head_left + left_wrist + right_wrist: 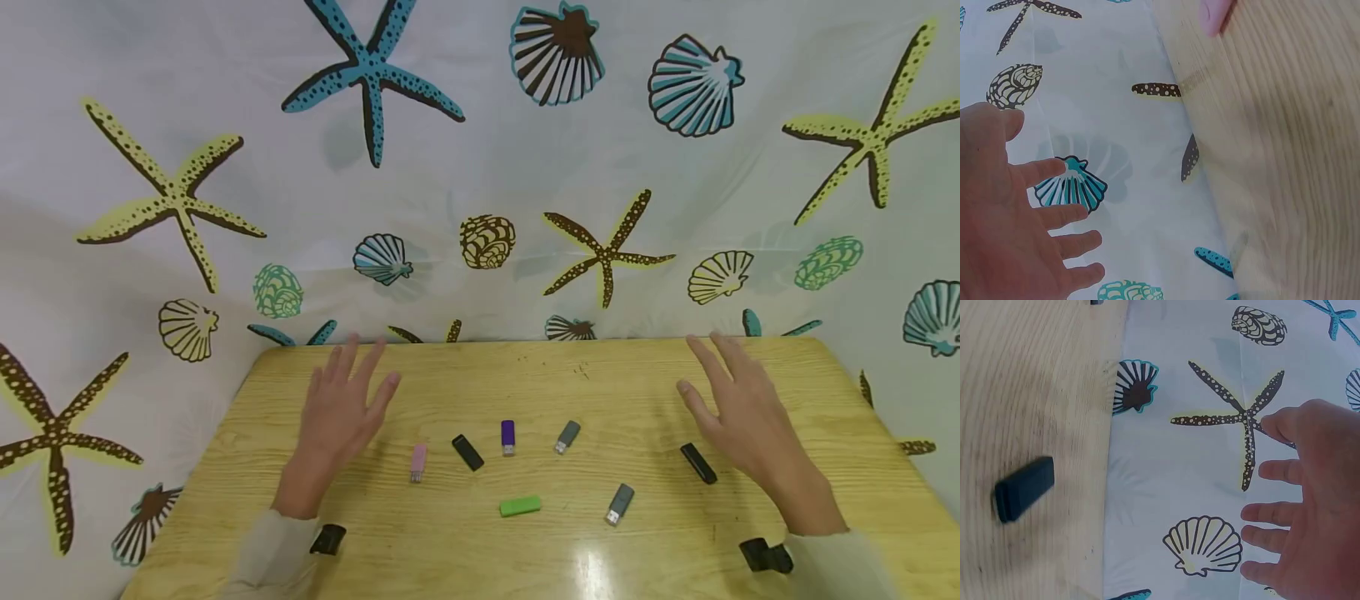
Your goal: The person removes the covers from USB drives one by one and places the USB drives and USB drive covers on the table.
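Both hands hover over the wooden table with fingers spread, holding nothing. The left hand [341,417] is up and left of a pink USB stick [418,462]. Close to the right hand [746,417] lies a black USB stick [698,463], which the right wrist view shows as a dark block [1024,489]. Between the hands lie a black stick [468,452], a purple USB stick [508,437], a grey USB stick [567,437], a second grey USB stick [619,504] and a green stick [520,506]. Neither hand touches any of them.
The light wooden table [420,550] ends at a white cloth [435,183] printed with starfish and shells, which hangs behind it and at both sides. Black bands [327,540] sit at the wrists by the pale sleeves [273,550].
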Action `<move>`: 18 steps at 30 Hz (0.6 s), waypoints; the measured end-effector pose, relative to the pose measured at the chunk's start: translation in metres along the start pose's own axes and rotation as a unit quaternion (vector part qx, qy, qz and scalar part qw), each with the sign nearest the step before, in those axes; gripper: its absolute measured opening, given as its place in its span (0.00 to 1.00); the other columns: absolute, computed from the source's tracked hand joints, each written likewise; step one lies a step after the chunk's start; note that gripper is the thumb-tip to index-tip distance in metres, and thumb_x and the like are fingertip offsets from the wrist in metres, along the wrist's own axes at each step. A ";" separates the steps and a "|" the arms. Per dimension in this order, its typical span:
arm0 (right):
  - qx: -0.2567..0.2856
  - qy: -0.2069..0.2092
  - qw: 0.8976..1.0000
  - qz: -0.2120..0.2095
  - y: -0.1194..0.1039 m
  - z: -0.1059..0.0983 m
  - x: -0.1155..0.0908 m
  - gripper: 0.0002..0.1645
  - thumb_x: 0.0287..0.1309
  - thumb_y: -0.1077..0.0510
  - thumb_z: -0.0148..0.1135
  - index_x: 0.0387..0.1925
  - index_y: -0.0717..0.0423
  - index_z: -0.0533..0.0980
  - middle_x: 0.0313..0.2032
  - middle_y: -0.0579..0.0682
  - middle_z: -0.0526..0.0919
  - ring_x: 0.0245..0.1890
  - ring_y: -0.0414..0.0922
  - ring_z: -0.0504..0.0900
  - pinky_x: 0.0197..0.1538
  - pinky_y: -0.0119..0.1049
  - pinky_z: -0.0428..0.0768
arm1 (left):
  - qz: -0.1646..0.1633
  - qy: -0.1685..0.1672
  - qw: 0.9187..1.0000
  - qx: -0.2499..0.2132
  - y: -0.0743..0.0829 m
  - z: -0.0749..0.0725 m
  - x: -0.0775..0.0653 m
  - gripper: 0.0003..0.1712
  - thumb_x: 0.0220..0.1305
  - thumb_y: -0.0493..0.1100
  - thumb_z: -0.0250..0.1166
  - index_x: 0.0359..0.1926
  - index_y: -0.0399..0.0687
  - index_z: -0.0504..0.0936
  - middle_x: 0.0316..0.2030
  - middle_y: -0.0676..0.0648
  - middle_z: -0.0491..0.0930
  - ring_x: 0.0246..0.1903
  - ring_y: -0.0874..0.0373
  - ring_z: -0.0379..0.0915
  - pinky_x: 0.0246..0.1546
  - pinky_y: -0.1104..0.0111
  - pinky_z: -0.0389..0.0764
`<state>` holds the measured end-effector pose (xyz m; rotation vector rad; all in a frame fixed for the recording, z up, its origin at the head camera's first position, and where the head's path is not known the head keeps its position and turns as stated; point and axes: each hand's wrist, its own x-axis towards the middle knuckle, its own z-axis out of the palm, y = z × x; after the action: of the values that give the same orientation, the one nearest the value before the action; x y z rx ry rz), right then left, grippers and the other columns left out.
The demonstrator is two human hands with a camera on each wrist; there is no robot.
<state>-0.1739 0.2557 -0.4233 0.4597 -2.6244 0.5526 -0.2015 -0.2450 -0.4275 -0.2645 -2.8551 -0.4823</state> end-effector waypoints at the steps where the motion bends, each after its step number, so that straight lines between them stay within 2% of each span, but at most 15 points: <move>1: 0.006 0.001 1.000 0.002 -0.002 0.001 -0.001 0.37 0.73 0.51 0.61 0.77 0.57 0.62 0.72 0.70 0.61 0.70 0.72 0.61 0.65 0.73 0.60 | 0.003 0.003 1.000 -0.003 0.002 0.001 0.000 0.37 0.81 0.62 0.45 0.80 0.48 0.60 0.78 0.31 0.51 0.76 0.30 0.44 0.70 0.31 0.47; 9: 0.091 -0.014 0.995 0.043 -0.011 0.005 -0.005 0.36 0.77 0.49 0.56 0.78 0.54 0.60 0.74 0.67 0.59 0.72 0.70 0.59 0.60 0.77 0.64 | 0.008 0.015 1.000 -0.024 0.012 0.011 -0.003 0.35 0.81 0.60 0.48 0.78 0.46 0.62 0.77 0.31 0.53 0.75 0.29 0.47 0.69 0.31 0.49; 18: 0.146 0.008 0.989 0.008 -0.023 0.018 -0.002 0.33 0.75 0.54 0.59 0.76 0.56 0.64 0.70 0.63 0.66 0.69 0.65 0.65 0.61 0.71 0.68 | 0.003 0.013 0.999 -0.038 0.024 0.016 -0.010 0.35 0.81 0.60 0.48 0.79 0.48 0.62 0.78 0.32 0.52 0.75 0.29 0.47 0.69 0.31 0.50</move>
<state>-0.1691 0.2280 -0.4326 0.5208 -2.5417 0.9476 -0.1900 -0.2180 -0.4378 -0.2776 -2.8129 -0.5887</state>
